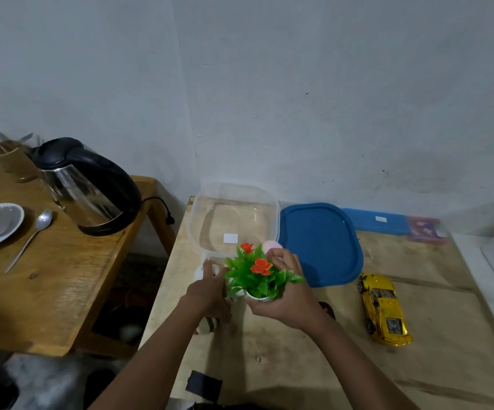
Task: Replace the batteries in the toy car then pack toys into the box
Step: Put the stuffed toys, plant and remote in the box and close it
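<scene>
Head view shows the right hand (281, 297) clasping a small flower pot (259, 278), ready for the clear box (274, 216) behind. Left hand (207, 291) steadies it, fingers loosely spread, while the toy car (383, 309) waits aside.

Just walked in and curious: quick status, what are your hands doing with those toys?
Right hand shut on potted plant; left hand beside it, grip unclear. Clear box open, lid off. Toy car still out. Nothing blocking.

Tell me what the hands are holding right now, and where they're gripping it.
The right hand grips the small artificial flower plant by its white pot. The left hand is beside it; its hold cannot be told.
</scene>
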Action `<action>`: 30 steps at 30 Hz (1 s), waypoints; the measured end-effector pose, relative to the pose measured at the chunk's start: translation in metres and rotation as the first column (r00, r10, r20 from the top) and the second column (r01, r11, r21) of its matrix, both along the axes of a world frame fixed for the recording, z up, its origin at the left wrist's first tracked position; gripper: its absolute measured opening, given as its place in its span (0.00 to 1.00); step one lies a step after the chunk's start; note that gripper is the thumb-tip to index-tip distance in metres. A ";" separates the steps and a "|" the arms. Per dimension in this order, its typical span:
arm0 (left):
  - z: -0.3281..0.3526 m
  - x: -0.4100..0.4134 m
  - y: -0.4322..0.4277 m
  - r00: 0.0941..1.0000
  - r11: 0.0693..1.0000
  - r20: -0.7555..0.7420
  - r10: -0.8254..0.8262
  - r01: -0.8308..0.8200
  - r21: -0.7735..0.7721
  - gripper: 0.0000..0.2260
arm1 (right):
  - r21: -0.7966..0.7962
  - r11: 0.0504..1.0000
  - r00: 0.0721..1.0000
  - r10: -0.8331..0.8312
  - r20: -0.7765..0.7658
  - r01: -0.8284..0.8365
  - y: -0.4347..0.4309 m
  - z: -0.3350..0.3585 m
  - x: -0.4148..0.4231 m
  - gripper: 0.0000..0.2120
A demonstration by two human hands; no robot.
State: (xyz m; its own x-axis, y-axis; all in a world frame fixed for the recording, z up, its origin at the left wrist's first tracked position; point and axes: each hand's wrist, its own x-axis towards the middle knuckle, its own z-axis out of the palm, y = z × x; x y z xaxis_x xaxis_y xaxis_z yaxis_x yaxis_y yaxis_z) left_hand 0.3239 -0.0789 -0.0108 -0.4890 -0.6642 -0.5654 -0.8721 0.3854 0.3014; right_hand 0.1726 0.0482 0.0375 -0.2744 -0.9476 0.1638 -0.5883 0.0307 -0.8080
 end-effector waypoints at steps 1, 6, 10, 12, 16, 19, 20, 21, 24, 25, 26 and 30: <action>0.001 0.002 -0.001 1.000 1.000 -0.030 -0.005 0.005 0.018 0.49 | -0.015 1.000 0.999 -0.002 0.055 0.003 -0.003 0.006 -0.001 0.29; 0.018 0.020 -0.009 0.989 0.978 -0.145 0.038 -0.007 0.208 0.52 | -0.029 0.997 0.948 -0.058 0.313 0.071 -0.029 0.020 -0.021 0.37; 0.048 0.042 -0.020 0.912 0.886 -0.318 0.258 -0.093 0.454 0.46 | 0.004 0.990 0.905 -0.132 0.405 0.143 -0.057 0.026 -0.041 0.39; 0.065 0.053 -0.028 0.842 0.793 -0.363 0.399 -0.117 0.598 0.49 | 0.023 0.984 0.893 -0.169 0.416 0.176 -0.074 0.028 -0.051 0.35; 0.103 0.057 -0.047 0.653 0.684 -0.486 0.580 -0.067 0.726 0.44 | 0.070 0.972 0.846 -0.229 0.482 0.223 -0.101 0.028 -0.064 0.34; 0.115 0.032 -0.065 0.531 0.658 -0.525 0.665 -0.084 0.748 0.43 | 0.112 0.964 0.821 -0.264 0.507 0.241 -0.118 0.027 -0.065 0.41; 0.112 0.018 -0.074 0.512 0.650 -0.511 0.691 -0.128 0.749 0.44 | 0.125 0.961 0.817 -0.275 0.506 0.246 -0.123 0.025 -0.064 0.41; 0.109 0.002 -0.081 0.504 0.650 -0.497 0.706 -0.184 0.738 0.44 | 0.141 0.958 0.817 -0.287 0.500 0.250 -0.127 0.023 -0.063 0.41; 0.097 -0.042 -0.102 0.631 0.736 -0.420 0.652 -0.394 0.550 0.47 | 0.187 0.946 0.809 -0.322 0.491 0.263 -0.134 0.017 -0.059 0.39; 0.094 -0.053 -0.106 0.684 0.769 -0.381 0.622 -0.444 0.460 0.47 | 0.204 0.942 0.803 -0.334 0.494 0.266 -0.135 0.014 -0.057 0.38; 0.089 -0.061 -0.109 0.718 0.789 -0.349 0.602 -0.467 0.399 0.46 | 0.218 0.938 0.799 -0.344 0.493 0.269 -0.136 0.012 -0.056 0.38; 0.054 -0.077 -0.125 0.780 0.836 -0.319 0.539 -0.450 0.313 0.44 | 0.241 0.941 0.833 -0.325 0.448 0.237 -0.137 0.004 -0.054 0.27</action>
